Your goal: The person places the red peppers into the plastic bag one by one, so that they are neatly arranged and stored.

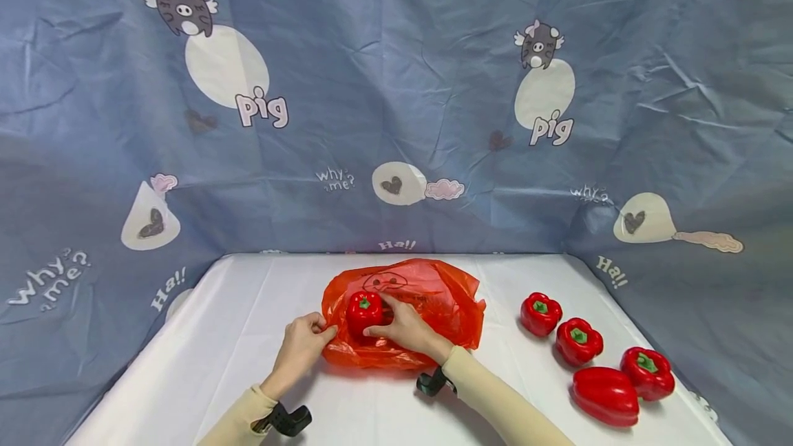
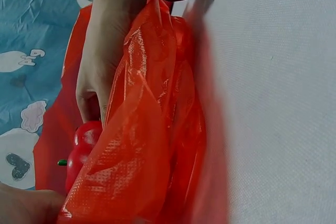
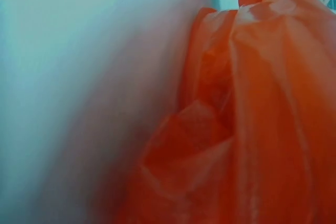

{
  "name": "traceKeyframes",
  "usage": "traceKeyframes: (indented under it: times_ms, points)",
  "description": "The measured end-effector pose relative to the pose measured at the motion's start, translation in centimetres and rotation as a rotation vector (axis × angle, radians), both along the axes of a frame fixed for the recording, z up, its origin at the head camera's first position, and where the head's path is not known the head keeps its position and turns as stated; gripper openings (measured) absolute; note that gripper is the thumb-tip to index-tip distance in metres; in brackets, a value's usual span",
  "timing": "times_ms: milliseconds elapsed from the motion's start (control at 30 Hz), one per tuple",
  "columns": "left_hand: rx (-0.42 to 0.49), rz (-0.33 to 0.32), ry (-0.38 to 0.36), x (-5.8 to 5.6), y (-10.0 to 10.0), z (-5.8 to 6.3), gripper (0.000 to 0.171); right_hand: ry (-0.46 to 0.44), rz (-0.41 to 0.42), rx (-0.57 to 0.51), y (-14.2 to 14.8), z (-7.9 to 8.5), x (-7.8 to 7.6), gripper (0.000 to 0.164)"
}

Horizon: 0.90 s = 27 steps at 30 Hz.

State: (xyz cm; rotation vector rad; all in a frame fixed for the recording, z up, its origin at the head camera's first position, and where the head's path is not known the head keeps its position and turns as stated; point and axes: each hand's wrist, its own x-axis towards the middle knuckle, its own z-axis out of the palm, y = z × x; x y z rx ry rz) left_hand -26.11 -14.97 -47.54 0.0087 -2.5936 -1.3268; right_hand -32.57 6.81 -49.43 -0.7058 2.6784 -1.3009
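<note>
In the head view a red bell pepper [image 1: 364,314] with a green stem stands at the left part of a crumpled red plastic bag [image 1: 446,294]. My right hand [image 1: 405,327] reaches over the bag and grips this pepper from its right side, thumb and fingers around it. At the bag's left edge, my left hand [image 1: 305,341] pinches the plastic between thumb and fingers. The left wrist view shows the pepper [image 2: 84,142] partly behind the bag [image 2: 136,156], with the right hand [image 2: 102,51] above it. Plastic [image 3: 283,108] hides the right hand's fingers in the right wrist view.
On the right side of the white table [image 1: 248,294] lie several more red bell peppers: one at the back [image 1: 541,314], one behind the middle [image 1: 579,341], one near the right edge [image 1: 647,372], and one on its side [image 1: 605,396]. A blue printed cloth [image 1: 384,88] encloses the table.
</note>
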Motion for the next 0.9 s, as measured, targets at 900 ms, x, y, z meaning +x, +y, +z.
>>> traceKeyframes:
  times_ms: [900]
  points:
    - [0.014,0.000,0.000,0.0,0.0,0.0,0.017,0.068,-0.023,0.042,0.8,1.5,1.4,0.099]
